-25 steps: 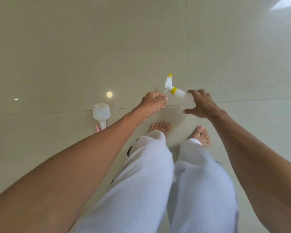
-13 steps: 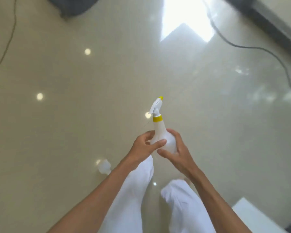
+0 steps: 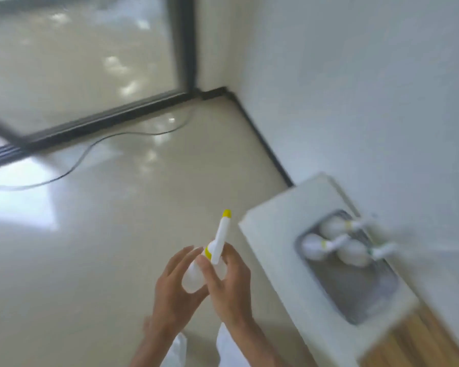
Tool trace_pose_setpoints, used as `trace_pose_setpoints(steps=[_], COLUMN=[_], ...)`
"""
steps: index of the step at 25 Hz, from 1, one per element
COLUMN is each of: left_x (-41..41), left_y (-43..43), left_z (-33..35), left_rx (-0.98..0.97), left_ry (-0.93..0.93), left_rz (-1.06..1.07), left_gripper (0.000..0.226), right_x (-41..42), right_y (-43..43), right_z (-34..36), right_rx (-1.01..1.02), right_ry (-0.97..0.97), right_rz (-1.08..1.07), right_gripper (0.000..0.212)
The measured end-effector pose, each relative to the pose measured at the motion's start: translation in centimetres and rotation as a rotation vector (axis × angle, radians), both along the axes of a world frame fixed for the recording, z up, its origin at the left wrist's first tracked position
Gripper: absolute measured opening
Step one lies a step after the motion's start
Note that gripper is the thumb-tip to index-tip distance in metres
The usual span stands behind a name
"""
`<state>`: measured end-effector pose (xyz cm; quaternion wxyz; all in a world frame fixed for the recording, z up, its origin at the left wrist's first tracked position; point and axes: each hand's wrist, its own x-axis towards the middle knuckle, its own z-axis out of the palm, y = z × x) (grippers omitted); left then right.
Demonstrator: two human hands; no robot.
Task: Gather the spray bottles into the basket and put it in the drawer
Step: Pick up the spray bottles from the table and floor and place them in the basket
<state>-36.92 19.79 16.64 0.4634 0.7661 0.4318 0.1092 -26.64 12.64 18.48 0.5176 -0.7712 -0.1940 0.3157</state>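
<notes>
A white spray bottle (image 3: 217, 242) with a yellow collar and yellow nozzle tip stands upright between my hands, low in the middle of the view. My left hand (image 3: 174, 290) cups its round body from the left, and my right hand (image 3: 229, 284) wraps it from the right. To the right, a grey basket (image 3: 361, 290) sits on a white cabinet top (image 3: 276, 234). Three white spray bottles (image 3: 326, 241) lie in the basket's far end. The drawer is not visible.
A wooden cabinet front (image 3: 414, 343) shows at the lower right. A white wall (image 3: 355, 88) with a black skirting runs behind the cabinet. A black-framed glass door (image 3: 90, 62) and a dark cable (image 3: 96, 147) on the glossy floor lie ahead.
The view has swung up from the floor to the cabinet and basket. I have carried the bottle along in both hands. The bottle lying on the floor has left the view.
</notes>
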Motion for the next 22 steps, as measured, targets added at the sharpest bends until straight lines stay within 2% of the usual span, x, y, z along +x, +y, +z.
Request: trace_pose_setpoints(steps=[3,6,11,16,22], left_x=[9.6,16.3,25.5,32.6,33.9], left_y=[-6.3,-12.3,-19.7,-22.3,-23.2], left_z=[1.2,1.7,-1.7,-10.6,-17.8], left_rx=[-0.011,-0.062,-0.058,-0.102,-0.099], left_ry=[-0.005,-0.019,0.034,0.133,0.317], left_rz=[-0.224,-0.46,-0.796,-0.933,-0.908], left_gripper=[0.085,0.091,0.088,0.08,0.056], right_x=[6.9,11.0,15.7,20.0,21.1], right_y=[-8.6,-15.8,-24.0,-25.8,-25.2], right_z=[1.6,2.4,-0.1,-10.5,-19.4], right_rx=[0.037,0.015,-0.086,-0.308,-0.307], right_ry=[-0.1,-0.189,-0.152,-0.136,-0.118], right_rz=[-0.343,-0.621,-1.03,-1.13,-1.078], right_gripper=[0.025,0.021,0.027,0.03,0.028])
